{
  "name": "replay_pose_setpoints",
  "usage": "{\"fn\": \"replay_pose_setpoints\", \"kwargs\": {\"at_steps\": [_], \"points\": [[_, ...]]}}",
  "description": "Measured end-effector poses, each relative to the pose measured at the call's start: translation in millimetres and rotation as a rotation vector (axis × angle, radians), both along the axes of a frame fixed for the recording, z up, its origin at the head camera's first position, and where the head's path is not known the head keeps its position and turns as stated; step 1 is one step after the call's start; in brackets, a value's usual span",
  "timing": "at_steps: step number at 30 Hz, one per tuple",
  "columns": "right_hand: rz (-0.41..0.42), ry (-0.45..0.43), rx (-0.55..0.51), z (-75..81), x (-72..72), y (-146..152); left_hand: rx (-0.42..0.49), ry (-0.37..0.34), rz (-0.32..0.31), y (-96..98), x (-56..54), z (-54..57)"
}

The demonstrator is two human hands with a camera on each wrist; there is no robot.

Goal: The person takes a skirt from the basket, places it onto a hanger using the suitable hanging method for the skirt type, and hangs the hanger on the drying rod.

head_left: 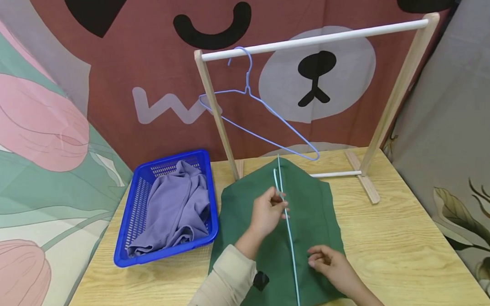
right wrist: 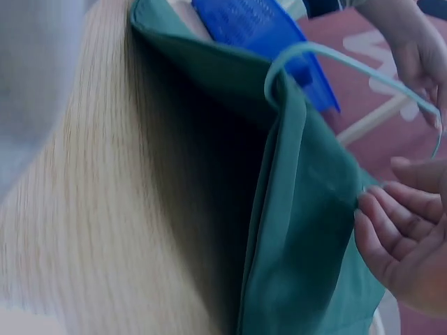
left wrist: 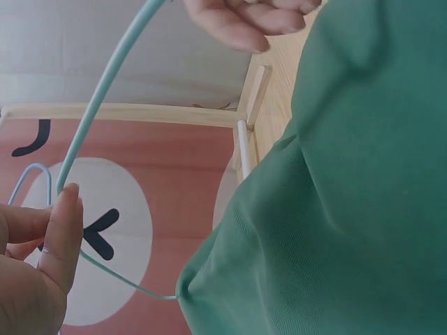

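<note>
My left hand pinches a pale mint hanger between thumb and fingers. From above, the hanger looks like a thin line running along the middle of a green cloth garment. In the left wrist view, one end of the hanger meets a corner of the green cloth. My right hand is over the garment's right part, fingers loosely bent. In the right wrist view, its fingertips appear against the green cloth; whether they press it, I cannot tell.
A blue basket with purple cloth stands to the left. Behind is a wooden rack with a white rod, from which a periwinkle hanger hangs. The wooden table extends to the right. Printed curtains surround it.
</note>
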State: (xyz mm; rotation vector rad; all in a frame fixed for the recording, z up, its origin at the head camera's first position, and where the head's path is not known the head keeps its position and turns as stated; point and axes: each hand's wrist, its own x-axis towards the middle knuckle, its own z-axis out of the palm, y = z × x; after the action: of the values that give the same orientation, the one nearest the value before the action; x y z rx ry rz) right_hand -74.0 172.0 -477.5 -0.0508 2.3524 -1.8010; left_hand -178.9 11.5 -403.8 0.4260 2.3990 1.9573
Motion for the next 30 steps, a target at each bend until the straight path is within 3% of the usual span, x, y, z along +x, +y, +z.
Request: {"fn": "replay_pose_setpoints", "kwargs": {"at_steps": [5,9,19,30], "points": [[0.184,0.045,-0.111,8.1,2.7,-3.3,0.022,-0.004,0.007,1.0,-1.0,2.1],[0.252,0.059,-0.185,14.1,3.4,-6.6,0.032,-0.018,0.008,1.8,-1.8,4.7],[0.288,0.098,-0.312,21.6,4.4,-11.5,0.074,-0.034,-0.005,5.9,-0.4,9.8],[0.214,0.084,-0.281,24.8,6.5,-18.9,0.045,-0.006,-0.014,8.7,1.7,11.7]]}}
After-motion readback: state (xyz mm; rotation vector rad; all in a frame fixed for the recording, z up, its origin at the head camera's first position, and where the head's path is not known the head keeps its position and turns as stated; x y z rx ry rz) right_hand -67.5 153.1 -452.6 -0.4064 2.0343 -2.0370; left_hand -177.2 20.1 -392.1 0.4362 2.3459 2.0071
